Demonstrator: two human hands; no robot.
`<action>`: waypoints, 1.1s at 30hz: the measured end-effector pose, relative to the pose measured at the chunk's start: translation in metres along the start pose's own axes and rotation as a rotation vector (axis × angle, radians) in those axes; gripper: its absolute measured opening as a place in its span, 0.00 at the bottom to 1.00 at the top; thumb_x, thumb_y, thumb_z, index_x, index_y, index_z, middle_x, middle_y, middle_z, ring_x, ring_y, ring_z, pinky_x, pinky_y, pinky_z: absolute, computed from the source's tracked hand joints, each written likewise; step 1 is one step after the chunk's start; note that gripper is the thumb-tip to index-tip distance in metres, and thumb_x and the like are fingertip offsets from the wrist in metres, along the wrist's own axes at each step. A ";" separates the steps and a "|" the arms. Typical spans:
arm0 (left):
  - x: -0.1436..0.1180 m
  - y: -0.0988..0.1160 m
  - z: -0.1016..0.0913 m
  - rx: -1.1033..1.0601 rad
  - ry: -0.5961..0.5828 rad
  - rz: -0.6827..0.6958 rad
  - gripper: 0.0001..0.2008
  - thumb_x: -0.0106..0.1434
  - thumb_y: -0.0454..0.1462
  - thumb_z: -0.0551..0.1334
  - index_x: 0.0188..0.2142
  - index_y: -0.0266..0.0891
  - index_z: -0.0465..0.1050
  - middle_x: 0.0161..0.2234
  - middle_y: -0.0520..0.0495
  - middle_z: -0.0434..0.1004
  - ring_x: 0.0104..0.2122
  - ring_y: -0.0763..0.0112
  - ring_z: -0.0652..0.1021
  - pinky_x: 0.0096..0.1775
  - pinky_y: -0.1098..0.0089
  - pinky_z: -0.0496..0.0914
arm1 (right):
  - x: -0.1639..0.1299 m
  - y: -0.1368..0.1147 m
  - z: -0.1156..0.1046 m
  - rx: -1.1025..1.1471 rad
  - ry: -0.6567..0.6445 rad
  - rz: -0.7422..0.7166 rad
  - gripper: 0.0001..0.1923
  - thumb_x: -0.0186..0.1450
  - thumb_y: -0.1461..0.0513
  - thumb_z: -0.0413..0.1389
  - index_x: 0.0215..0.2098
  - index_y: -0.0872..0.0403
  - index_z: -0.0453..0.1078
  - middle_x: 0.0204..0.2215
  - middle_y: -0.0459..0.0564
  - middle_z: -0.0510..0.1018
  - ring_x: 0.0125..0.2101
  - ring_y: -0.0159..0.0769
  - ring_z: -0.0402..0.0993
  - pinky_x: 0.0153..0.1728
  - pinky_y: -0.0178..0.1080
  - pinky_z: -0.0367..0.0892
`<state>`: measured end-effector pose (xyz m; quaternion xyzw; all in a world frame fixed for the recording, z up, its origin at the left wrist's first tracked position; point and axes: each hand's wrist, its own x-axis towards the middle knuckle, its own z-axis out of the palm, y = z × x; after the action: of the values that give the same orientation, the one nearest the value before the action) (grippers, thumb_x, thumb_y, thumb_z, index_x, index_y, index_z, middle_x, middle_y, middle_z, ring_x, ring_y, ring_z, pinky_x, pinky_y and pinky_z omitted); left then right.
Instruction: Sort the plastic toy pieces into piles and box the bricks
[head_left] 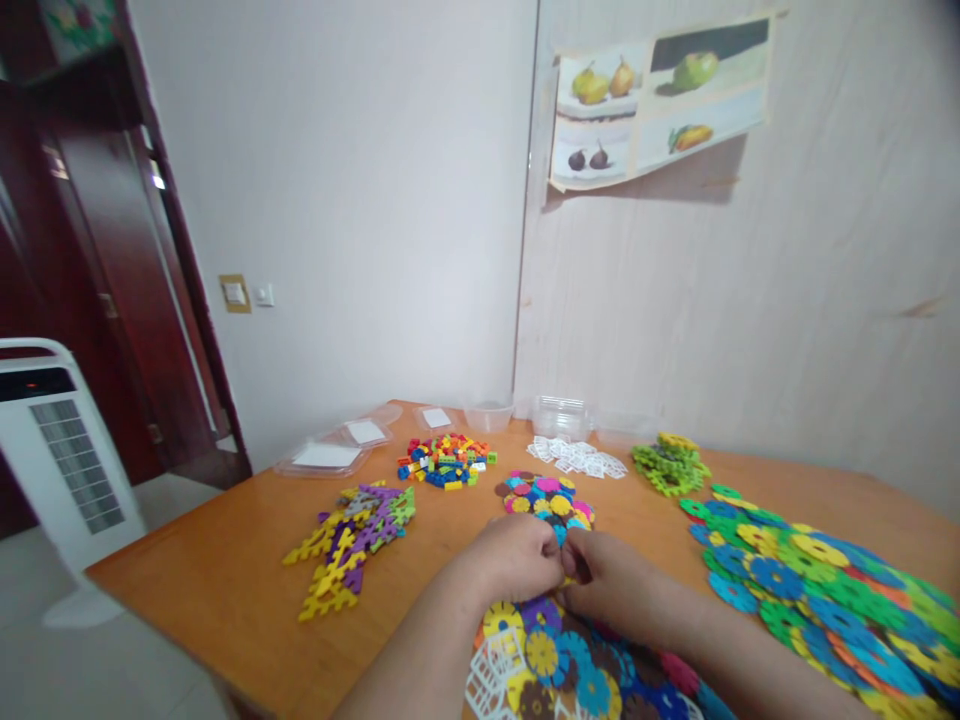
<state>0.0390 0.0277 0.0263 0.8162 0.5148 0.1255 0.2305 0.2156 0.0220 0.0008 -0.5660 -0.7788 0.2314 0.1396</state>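
The left hand (523,555) and the right hand (616,582) are brought together above the near part of the table (225,540), with the fingertips almost meeting. The fingers of both are curled inward; whether anything is pinched between them cannot be told, since the fingertips are largely hidden. A blue disc (560,528) is seen at the gap between the two hands, just beyond the fingertips; whether it is gripped or only lies behind them cannot be made out.

Directly below the hands, on the near side, a heap of notched discs (541,652) in yellow, blue, brown and purple is spread, partly covered by the right forearm. White square frames (495,672) are laid at its left edge. Just beyond the hands, a smaller pile of coloured discs (544,497) is placed.

To the left, yellow and purple interlocking pieces (352,545) are heaped, well apart from the fingers. To the right, larger discs (817,590) are scattered in overlapping layers. Farther off, small bricks (446,460) and a green cluster (670,470) are set out.
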 end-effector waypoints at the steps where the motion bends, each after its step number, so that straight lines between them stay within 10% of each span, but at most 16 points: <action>1: 0.001 -0.001 0.001 -0.027 -0.002 -0.004 0.07 0.53 0.39 0.60 0.25 0.42 0.77 0.22 0.51 0.75 0.25 0.70 0.71 0.26 0.73 0.60 | -0.001 -0.002 0.000 0.005 0.005 -0.009 0.09 0.52 0.63 0.60 0.30 0.53 0.65 0.26 0.43 0.73 0.28 0.32 0.65 0.26 0.32 0.51; 8: 0.008 -0.011 0.006 -0.263 -0.014 -0.033 0.05 0.52 0.37 0.59 0.27 0.39 0.72 0.21 0.53 0.70 0.24 0.72 0.70 0.23 0.73 0.58 | -0.006 -0.004 -0.007 0.147 0.052 -0.052 0.08 0.52 0.68 0.56 0.29 0.52 0.62 0.23 0.40 0.69 0.25 0.30 0.63 0.24 0.31 0.53; 19: 0.031 -0.036 0.007 -0.376 0.400 -0.187 0.07 0.56 0.38 0.57 0.25 0.40 0.68 0.22 0.54 0.70 0.24 0.74 0.69 0.25 0.73 0.55 | 0.021 0.011 -0.023 0.974 0.261 0.161 0.12 0.61 0.66 0.52 0.43 0.53 0.62 0.27 0.46 0.77 0.27 0.32 0.76 0.33 0.34 0.70; 33: 0.035 -0.046 0.007 -0.324 0.431 -0.244 0.08 0.56 0.41 0.58 0.25 0.40 0.69 0.19 0.54 0.70 0.23 0.72 0.70 0.25 0.73 0.54 | -0.005 0.051 -0.057 -0.018 0.059 0.237 0.08 0.51 0.61 0.63 0.26 0.53 0.68 0.22 0.43 0.74 0.25 0.33 0.69 0.23 0.32 0.55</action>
<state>0.0217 0.0737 -0.0044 0.6553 0.6196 0.3476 0.2564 0.2861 0.0418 0.0234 -0.6618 -0.7041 0.2228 0.1290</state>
